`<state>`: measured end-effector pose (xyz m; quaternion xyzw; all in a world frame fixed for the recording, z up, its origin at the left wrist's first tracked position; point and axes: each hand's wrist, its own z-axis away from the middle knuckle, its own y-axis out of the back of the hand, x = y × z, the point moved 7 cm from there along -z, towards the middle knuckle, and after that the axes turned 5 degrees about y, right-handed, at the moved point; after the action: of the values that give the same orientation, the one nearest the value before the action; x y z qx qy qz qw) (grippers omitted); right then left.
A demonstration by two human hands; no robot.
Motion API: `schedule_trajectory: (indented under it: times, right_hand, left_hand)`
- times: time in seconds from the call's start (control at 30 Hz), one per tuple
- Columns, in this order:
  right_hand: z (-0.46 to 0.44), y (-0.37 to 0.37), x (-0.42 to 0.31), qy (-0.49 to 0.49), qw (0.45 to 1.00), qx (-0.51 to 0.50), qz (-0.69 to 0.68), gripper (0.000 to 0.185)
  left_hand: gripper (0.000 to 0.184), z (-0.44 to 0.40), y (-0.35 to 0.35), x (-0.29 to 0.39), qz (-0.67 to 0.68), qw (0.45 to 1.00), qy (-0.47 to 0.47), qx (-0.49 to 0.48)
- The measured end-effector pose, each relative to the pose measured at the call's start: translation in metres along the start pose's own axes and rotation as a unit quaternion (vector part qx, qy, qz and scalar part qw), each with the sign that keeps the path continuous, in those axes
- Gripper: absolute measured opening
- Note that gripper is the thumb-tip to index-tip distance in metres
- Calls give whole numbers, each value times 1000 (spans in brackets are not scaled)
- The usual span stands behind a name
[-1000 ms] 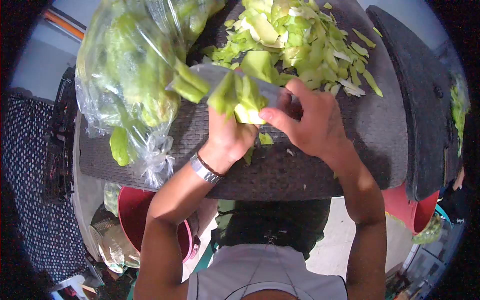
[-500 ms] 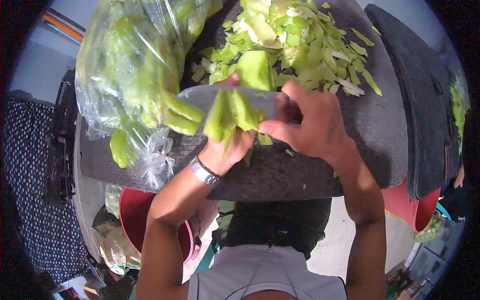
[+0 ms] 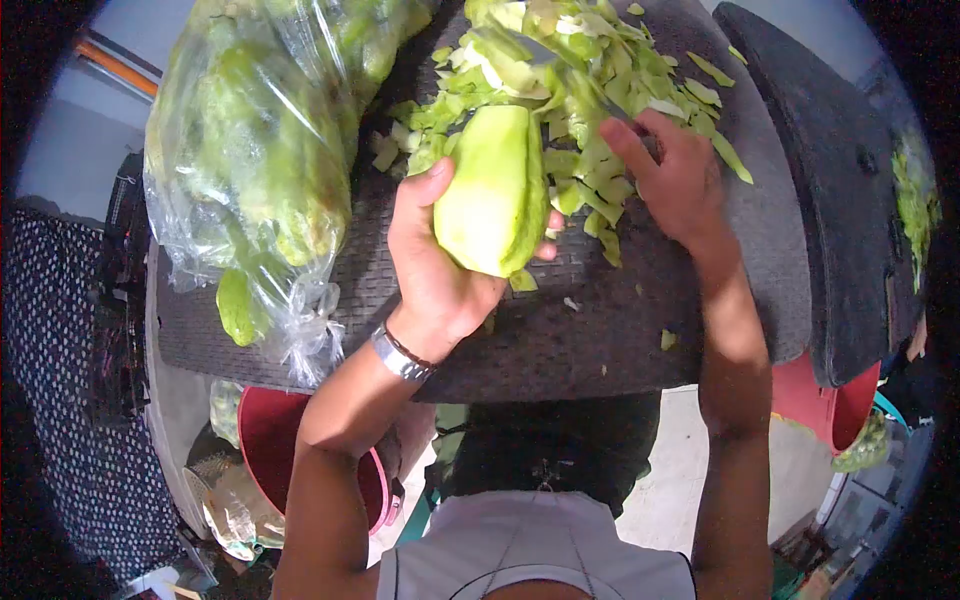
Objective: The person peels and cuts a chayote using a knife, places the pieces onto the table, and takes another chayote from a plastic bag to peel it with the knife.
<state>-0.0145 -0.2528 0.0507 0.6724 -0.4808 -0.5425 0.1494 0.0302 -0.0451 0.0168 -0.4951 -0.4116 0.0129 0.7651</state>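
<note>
My left hand (image 3: pixel 437 262) cups a pale green fruit that looks like a chayote (image 3: pixel 490 195), thumb on its left side and fingertips showing at its right. Its surface is faceted and mostly bare, with darker green along the right edge. My right hand (image 3: pixel 675 180) grips a knife (image 3: pixel 607 105) whose blade points up and left over the pile. Motion smears the blade, and strips of peel seem to be on or behind it. Behind the fruit lies a heap of green and whitish peelings (image 3: pixel 625 65).
A tied clear plastic bag (image 3: pixel 250 150) full of green produce lies on the left of the dark woven tabletop (image 3: pixel 600 350). Red bins (image 3: pixel 270 440) stand below the table's front edge on both sides. A dark padded panel (image 3: pixel 800 190) borders the right.
The knife has swung from across the fruit to the upper right, over the peelings. Peel pieces that hung over my left hand have left it, and the fruit now shows fully in the palm.
</note>
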Motion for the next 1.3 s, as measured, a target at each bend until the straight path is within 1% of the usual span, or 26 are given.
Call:
schedule_trajectory:
  times: [0.07,0.1,0.13,0.17,0.23,0.27,0.3,0.37,0.4,0.43,0.5,0.57,0.6,0.67,0.7,0.8,1.0,1.13,1.17,1.23,1.3]
  right_hand:
    - [6,-3,-15,-25,998,-33,-45,65]
    - [12,-8,-28,1,997,-49,-55,65]
    - [19,-14,-42,26,996,-64,-64,66]
    - [25,-20,-54,50,993,-79,-74,66]
    - [38,-31,-73,140,985,-55,-86,57]
    - [44,-33,-80,184,978,-41,-91,54]
    - [47,-35,-83,198,976,-48,-82,55]
    - [51,-39,-89,228,969,-64,-64,57]
    - [52,-41,-89,247,966,-52,-52,61]
    - [53,-42,-90,256,965,-47,-41,61]
    - [56,-44,-90,274,961,-39,-17,62]
    - [58,-43,-91,284,959,-12,-11,66]
    - [58,-43,-91,285,958,-5,-4,68]
    - [58,-43,-92,283,959,1,14,73]
    - [57,-42,-92,281,959,2,26,75]
    - [56,-43,-90,253,967,-35,13,77]
    - [56,-39,-94,299,953,18,52,75]
    - [55,-40,-92,285,957,14,46,72]
    - [55,-40,-92,277,960,15,43,72]
    - [55,-41,-92,268,963,12,40,71]
    - [55,-41,-91,265,963,3,42,71]
  left_hand:
    - [66,-4,9,4,-15,998,-23,63]
    - [65,-4,15,5,-22,995,-32,96]
    - [51,-3,17,3,42,996,-36,68]
    - [48,-5,21,1,51,996,-66,30]
    - [48,1,37,-9,87,973,-124,177]
    - [64,-15,38,-14,75,996,26,45]
    - [63,-15,24,-10,103,991,67,-54]
    - [59,-7,18,-2,56,996,61,-33]
    - [61,-2,16,7,-66,995,-76,-7]
    - [62,7,7,7,-186,960,-209,19]
    - [62,12,4,8,-241,931,-271,49]
    - [61,-2,17,6,-117,982,-137,53]
    - [60,-8,23,5,-53,995,-68,55]
    - [59,-12,27,-5,77,993,68,56]
    - [59,-12,24,-7,105,989,89,46]
    - [57,-12,18,-7,103,992,70,33]
    - [55,-10,14,-6,112,991,67,18]
    - [54,-11,20,-8,122,990,67,14]
    - [54,-11,23,-6,119,991,60,20]
    - [54,-11,30,-5,64,994,35,83]
    - [53,-11,29,-5,63,994,36,85]
